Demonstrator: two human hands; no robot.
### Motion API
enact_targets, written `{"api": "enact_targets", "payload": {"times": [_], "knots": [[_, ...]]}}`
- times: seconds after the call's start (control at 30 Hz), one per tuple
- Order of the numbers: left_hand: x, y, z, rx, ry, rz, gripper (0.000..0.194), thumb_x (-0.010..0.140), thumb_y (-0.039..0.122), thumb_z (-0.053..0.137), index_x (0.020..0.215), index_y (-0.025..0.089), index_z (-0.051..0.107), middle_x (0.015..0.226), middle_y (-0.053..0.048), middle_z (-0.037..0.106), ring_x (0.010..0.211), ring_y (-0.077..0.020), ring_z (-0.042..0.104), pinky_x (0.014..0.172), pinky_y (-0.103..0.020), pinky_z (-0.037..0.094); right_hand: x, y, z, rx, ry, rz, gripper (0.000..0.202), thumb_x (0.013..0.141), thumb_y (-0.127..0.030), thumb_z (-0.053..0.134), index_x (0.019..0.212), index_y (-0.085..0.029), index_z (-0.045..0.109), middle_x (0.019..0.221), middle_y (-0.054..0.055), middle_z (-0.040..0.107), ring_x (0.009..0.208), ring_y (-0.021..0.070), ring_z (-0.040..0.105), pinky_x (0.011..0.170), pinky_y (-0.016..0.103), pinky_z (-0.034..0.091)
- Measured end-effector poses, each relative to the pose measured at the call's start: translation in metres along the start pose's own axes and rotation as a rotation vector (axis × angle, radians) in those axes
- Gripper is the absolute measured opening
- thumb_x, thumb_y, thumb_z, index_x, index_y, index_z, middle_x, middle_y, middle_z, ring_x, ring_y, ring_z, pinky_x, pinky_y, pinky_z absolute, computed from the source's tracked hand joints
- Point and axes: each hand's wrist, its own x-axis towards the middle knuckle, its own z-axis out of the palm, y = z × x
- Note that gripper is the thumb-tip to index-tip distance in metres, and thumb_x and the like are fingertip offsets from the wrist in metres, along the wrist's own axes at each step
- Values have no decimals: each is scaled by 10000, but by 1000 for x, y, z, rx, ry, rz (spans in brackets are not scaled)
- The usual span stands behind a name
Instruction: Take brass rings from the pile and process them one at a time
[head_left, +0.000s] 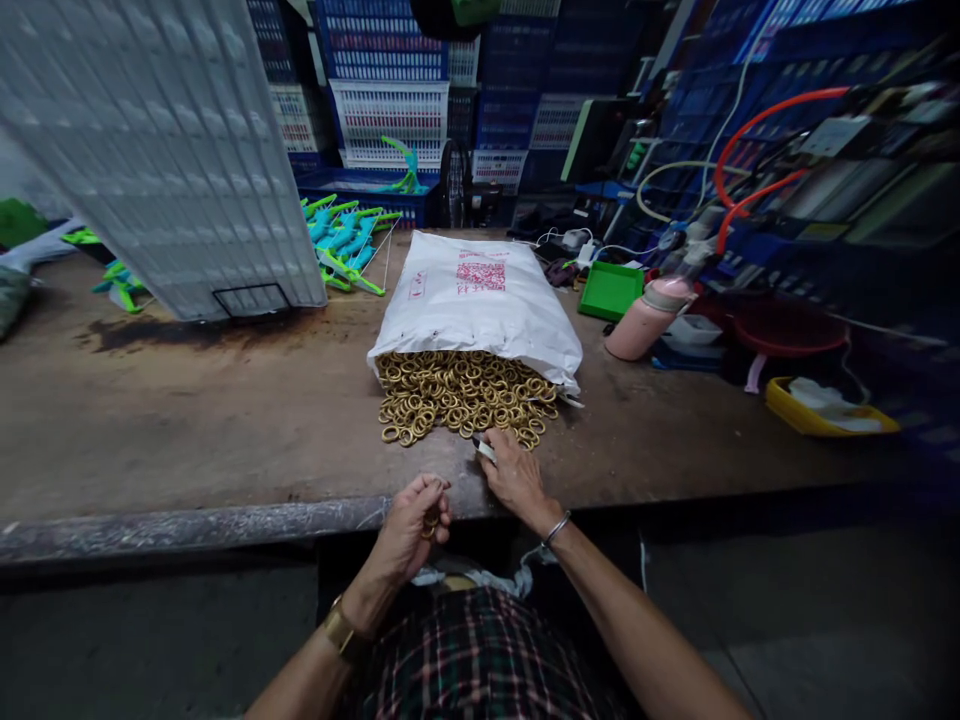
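Note:
My left hand [409, 525] is closed at the table's front edge, its fingers curled around gold-coloured rings [430, 522]. Some of these rings hang below the fingers; others may be hidden in the palm. To its right, my right hand [514, 475] reaches to the near side of a ring pile [450, 390]. Between its thumb and fingers sits a small white tool with a dark tip [486, 451], its exact kind unclear. The pile spills from the mouth of a white sack [480, 295] with red print, which lies on the wooden table [225, 430].
A tall translucent ribbed panel [187, 160] stands at left, with green-and-blue toy bows [345, 240] behind it. On the right are a green tray [611, 290], a pink bottle [649, 320], a yellow tray [825, 410] and a machine with orange hoses [772, 100]. Stacked crates [390, 120] line the back.

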Motion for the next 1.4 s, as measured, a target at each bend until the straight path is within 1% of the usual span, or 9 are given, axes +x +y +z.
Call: {"api": "enact_targets", "payload": {"times": [0.17,0.3,0.43,0.57,0.73,0.97,1.17,1.27,1.4], "knots": [[6,0,2,252,69,56,406,651,473,683,830,155,507,555,56,460,438,-52,374,375,-146,254,0,4,2,21,-8,-47,217,824,-157,420,1004,-199,533,998,60,567,818,157,523,623,257,317],[10,-4,-5,495,77,218,335,741,426,591,919,145,555,587,46,464,462,-57,355,432,-172,262,-3,-1,2,284,-42,-56,126,804,-184,422,775,-174,544,722,13,558,656,125,469,605,247,316],[10,-7,-8,745,10,447,267,809,286,527,1036,168,601,704,4,558,608,-102,474,596,-211,378,-9,-12,-4,762,-275,74,93,716,-228,483,652,-167,511,566,-48,444,539,82,389,507,210,294],[6,-7,-5,761,-62,477,217,807,251,522,970,173,641,940,-65,664,873,-179,589,812,-284,431,-17,-23,-9,1149,-534,276,108,643,-256,520,699,-187,458,498,-103,336,385,37,241,374,191,172],[3,-8,-5,757,55,489,166,789,265,539,852,169,658,746,-33,671,706,-164,597,705,-261,446,-23,-31,-11,1345,-659,384,187,610,-252,557,744,-194,439,523,-107,435,330,3,204,332,166,127],[3,-10,-11,881,205,529,147,757,275,575,746,167,675,643,-31,646,583,-147,549,594,-238,404,-26,-29,-1,1229,-463,301,323,777,-504,475,723,-185,471,498,-79,455,314,24,226,312,188,162],[2,-10,-10,858,147,500,139,754,268,575,730,162,660,651,-36,635,593,-145,536,601,-248,388,-24,-31,0,992,-360,163,263,790,-389,485,654,-165,502,521,-61,413,440,46,314,417,194,245],[-1,-5,-5,742,111,392,192,765,323,568,725,148,634,623,-21,597,575,-121,500,571,-228,372,-22,-33,-2,998,-350,145,209,771,-334,487,649,-165,498,559,-53,429,501,60,342,470,201,276],[-5,0,-3,480,6,148,319,781,457,550,730,142,555,485,52,422,413,-52,295,419,-189,217,-22,-36,-5,974,-359,155,199,767,-326,479,645,-169,492,550,-53,437,511,71,343,488,211,275]]}}
